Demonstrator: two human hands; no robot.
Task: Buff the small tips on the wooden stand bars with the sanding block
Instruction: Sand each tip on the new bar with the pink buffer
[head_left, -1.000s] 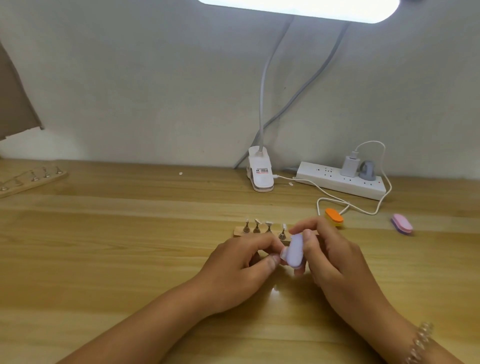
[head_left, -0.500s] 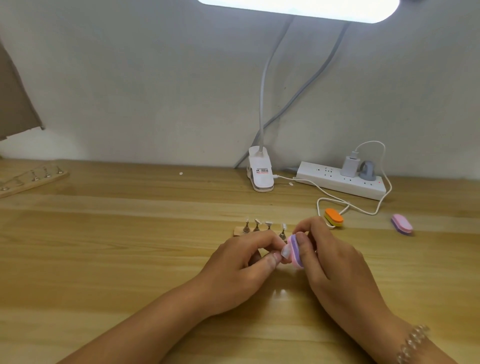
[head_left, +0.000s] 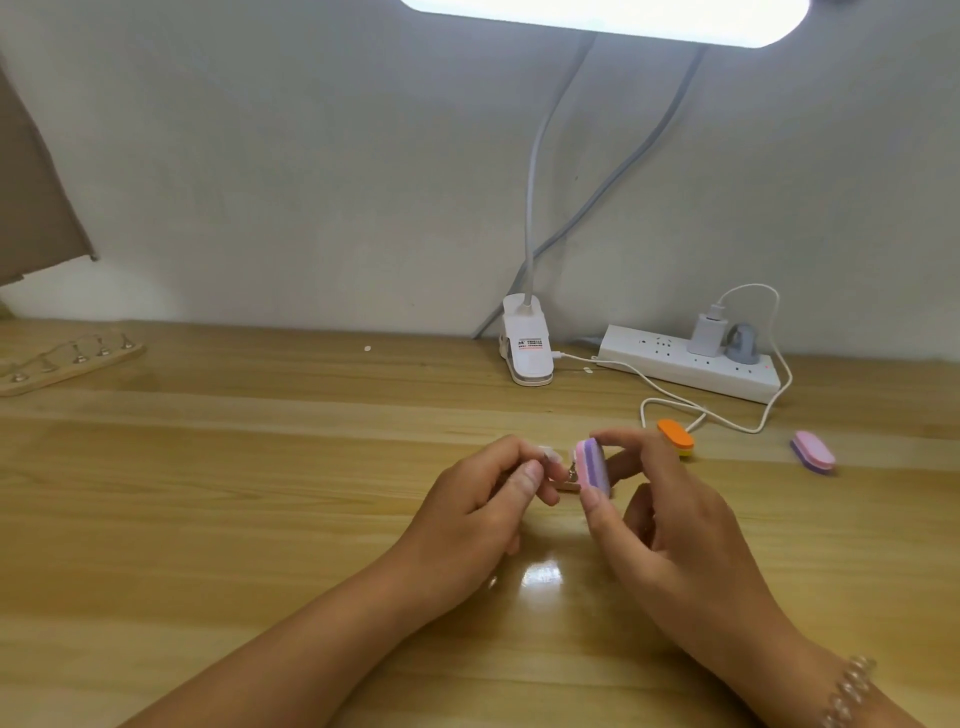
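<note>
My right hand pinches a small pink and purple sanding block between thumb and fingers, held on edge. My left hand pinches a small clear tip on a metal holder. Only a sliver of the wooden stand bar shows between my hands; the rest is hidden behind them. The block sits right beside the tip, and I cannot tell whether they touch.
A second wooden stand bar with several metal holders lies at the far left. An orange sanding block and a pink one lie to the right. A clip lamp base, a power strip and white cables sit at the back.
My left hand shifted up over the stand bar, hiding its other holders. My right hand turned the sanding block on edge and raised it beside the tip.
</note>
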